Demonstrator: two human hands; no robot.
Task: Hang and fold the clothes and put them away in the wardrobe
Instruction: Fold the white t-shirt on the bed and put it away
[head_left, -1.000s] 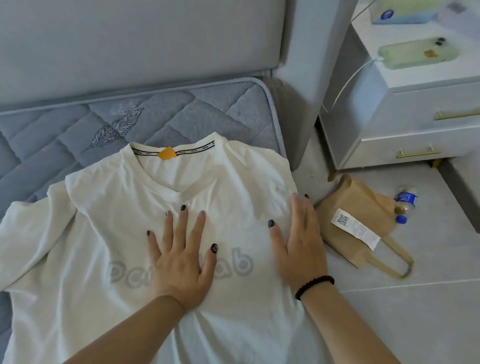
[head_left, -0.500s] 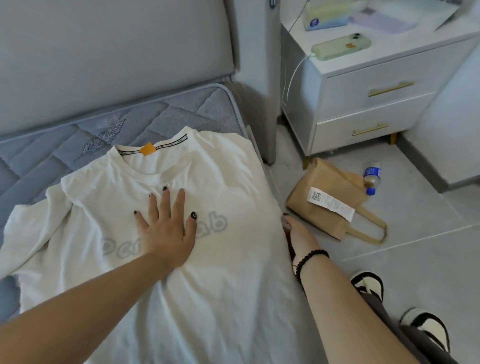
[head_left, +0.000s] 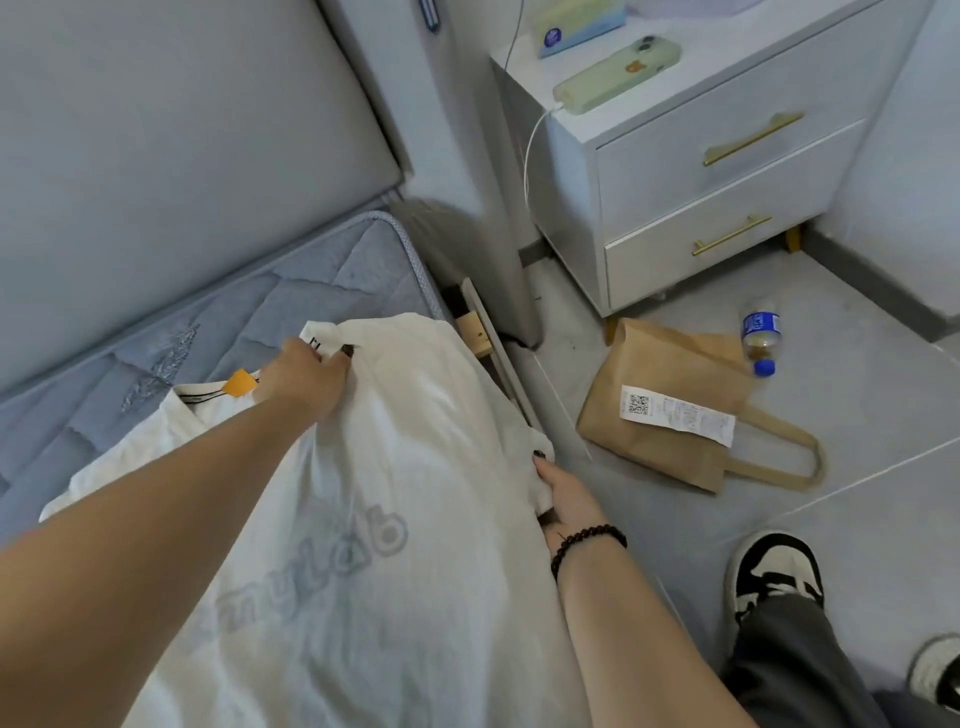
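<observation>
Closest to me, my right hand (head_left: 563, 501) pinches the side edge of the white T-shirt (head_left: 405, 467) where it hangs over the edge of the bed, thumb on top and fingers tucked under the cloth, so that grip is clamped on the fabric. A dark bead bracelet (head_left: 589, 540) sits on that wrist. Further out, my left hand (head_left: 306, 376) reaches across the shirt and its grip is closed on the shoulder near the collar, lifting a fold of cloth up and over.

I judge the task to be at its start: this looks like the first side fold of one shirt, with the fold not yet laid down, and the rest of the folding and the trip to the wardrobe are left. No wardrobe or hanger shows here, and I see no other clothes.

The shirt lies front up on the grey quilted mattress (head_left: 311, 270), its near part spread flat, its far right shoulder bunched and raised. It is cream-white with pale grey lettering across the chest, an orange tag (head_left: 240, 382) at the neckline and a striped collar band. The cloth looks thin and soft, creasing easily.

Beyond, on the floor, lie a brown paper bag (head_left: 670, 395) and a small bottle (head_left: 761, 335).
</observation>
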